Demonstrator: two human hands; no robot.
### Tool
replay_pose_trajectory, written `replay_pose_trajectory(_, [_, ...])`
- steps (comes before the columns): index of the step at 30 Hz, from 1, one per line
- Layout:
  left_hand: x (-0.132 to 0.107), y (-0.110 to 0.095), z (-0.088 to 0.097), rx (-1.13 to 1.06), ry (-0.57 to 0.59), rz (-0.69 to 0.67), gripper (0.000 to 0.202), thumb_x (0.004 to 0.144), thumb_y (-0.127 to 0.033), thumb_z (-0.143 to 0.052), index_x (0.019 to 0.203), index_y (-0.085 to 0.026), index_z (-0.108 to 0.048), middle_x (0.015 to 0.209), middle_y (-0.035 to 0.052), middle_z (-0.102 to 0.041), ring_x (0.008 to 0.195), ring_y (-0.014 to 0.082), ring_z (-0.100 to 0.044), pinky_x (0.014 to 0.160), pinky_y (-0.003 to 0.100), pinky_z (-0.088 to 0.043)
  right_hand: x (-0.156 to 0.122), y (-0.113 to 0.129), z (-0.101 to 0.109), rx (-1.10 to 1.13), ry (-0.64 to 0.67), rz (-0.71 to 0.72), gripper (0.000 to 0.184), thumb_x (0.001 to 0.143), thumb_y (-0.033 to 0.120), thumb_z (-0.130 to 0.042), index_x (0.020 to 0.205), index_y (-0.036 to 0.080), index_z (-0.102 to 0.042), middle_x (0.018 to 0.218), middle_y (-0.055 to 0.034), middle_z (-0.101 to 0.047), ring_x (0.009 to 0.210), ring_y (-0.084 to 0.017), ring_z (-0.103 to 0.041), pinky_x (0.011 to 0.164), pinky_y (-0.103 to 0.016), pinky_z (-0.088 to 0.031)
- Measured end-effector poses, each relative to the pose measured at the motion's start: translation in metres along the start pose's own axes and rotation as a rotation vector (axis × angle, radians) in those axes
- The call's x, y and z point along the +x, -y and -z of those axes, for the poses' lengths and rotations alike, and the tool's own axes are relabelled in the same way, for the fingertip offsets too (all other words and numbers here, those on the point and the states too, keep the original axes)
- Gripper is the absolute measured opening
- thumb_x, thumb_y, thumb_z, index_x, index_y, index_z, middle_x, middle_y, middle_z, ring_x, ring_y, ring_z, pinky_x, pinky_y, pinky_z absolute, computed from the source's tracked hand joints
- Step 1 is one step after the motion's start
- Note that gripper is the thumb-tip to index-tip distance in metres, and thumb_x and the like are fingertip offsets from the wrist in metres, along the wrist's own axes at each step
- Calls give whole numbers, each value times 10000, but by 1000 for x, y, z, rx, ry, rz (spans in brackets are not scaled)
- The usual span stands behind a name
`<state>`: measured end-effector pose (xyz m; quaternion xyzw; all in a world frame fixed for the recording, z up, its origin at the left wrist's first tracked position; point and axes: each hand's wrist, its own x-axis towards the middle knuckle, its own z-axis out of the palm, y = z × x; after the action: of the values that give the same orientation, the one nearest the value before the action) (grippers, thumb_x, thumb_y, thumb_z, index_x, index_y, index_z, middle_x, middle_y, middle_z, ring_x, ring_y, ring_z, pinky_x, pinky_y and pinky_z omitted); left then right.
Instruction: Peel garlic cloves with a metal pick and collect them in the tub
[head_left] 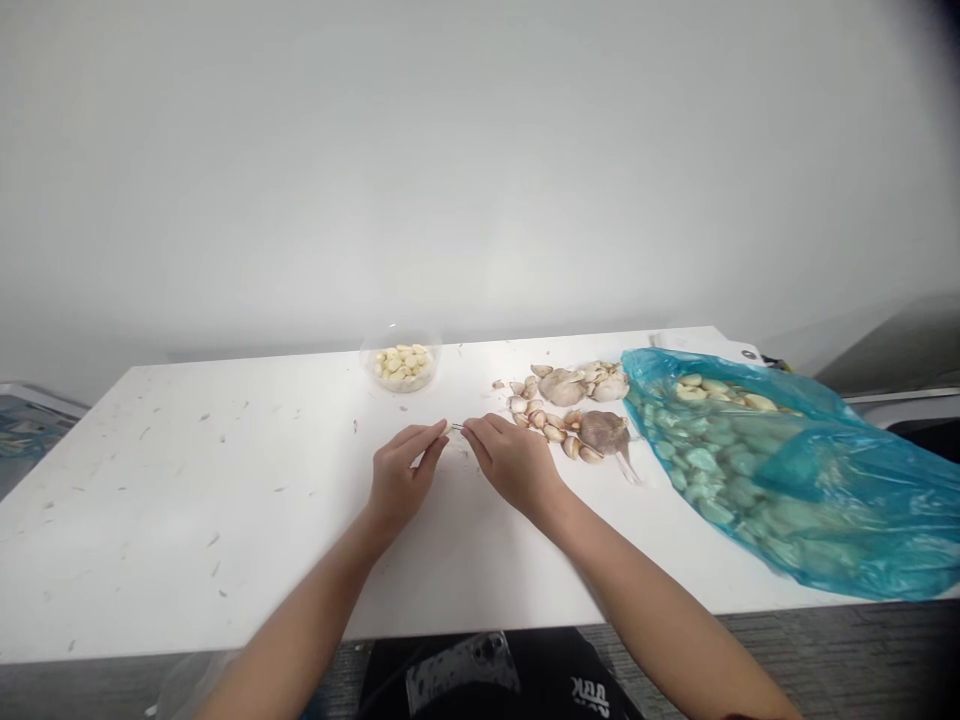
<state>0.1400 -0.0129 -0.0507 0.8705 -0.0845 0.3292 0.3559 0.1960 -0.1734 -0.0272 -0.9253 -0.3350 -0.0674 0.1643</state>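
Between the thumb and fingers of my left hand (pixel 401 475) is a small pale garlic clove (pixel 448 428). My right hand (pixel 519 462) is closed on a thin dark metal tool (pixel 457 427), whose tip meets the clove; its exact kind is too small to make out. Just right of my right hand lie loose unpeeled garlic cloves (pixel 553 433) and a garlic bulb (pixel 604 432) with its stem. Another garlic bulb (pixel 562 386), partly broken apart, sits behind them. Beyond my hands, a clear round bowl (pixel 367 362) contains peeled cloves.
A blue plastic bag (pixel 832 480) full of peeled cloves covers the right side of the white table (pixel 300 570). Scraps of skin (pixel 214 540) are scattered on the left. A wall (pixel 480 180) stands behind the table. A phone (pixel 461 668) rests on my lap.
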Motion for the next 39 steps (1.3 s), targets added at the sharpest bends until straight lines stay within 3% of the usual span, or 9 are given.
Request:
replay_pose_trajectory(13, [0, 0, 2, -52, 7, -29, 328, 812, -75, -562, 1108, -198, -635, 938, 40, -653, 831, 102, -604, 716, 211, -498, 2, 1, 6, 118, 79, -75, 335, 967, 353, -310, 1001, 219, -616, 920, 6, -626, 792, -135, -584, 559, -269, -280])
replay_pose_trajectory(22, [1, -3, 4, -144, 36, 132, 267, 822, -126, -577, 1069, -183, -660, 981, 35, -660, 871, 104, -612, 769, 219, -509, 0, -1, 2, 125, 47, -36, 355, 970, 361, -296, 1008, 215, -618, 901, 7, -626, 758, -138, -581, 547, -260, -274])
replay_pose_trajectory(31, [-1, -2, 3, -193, 24, 158, 262, 811, -137, -592, 1056, -192, -663, 977, 28, -667, 862, 112, -621, 737, 228, -535, -1, -2, -8, 113, -179, 11, 330, 959, 337, -338, 913, 209, -638, 809, 16, -625, 652, -110, -565, 487, -248, -207])
replay_pose_trajectory(36, [-2, -3, 1, -342, 30, 345, 241, 811, -208, -599, 1042, -181, -662, 982, 50, -658, 884, 153, -622, 738, 279, -561, -3, 0, -11, 65, -386, 102, 279, 947, 290, -389, 878, 182, -637, 725, 24, -600, 571, -79, -523, 457, -236, -200])
replay_pose_trajectory(39, [-3, -5, 0, -437, 39, 460, 250, 808, -254, -606, 1035, -164, -658, 979, 66, -650, 882, 171, -621, 757, 316, -563, -4, 2, -10, 35, -443, 120, 249, 939, 272, -414, 864, 176, -632, 684, 27, -576, 542, -72, -492, 451, -230, -195])
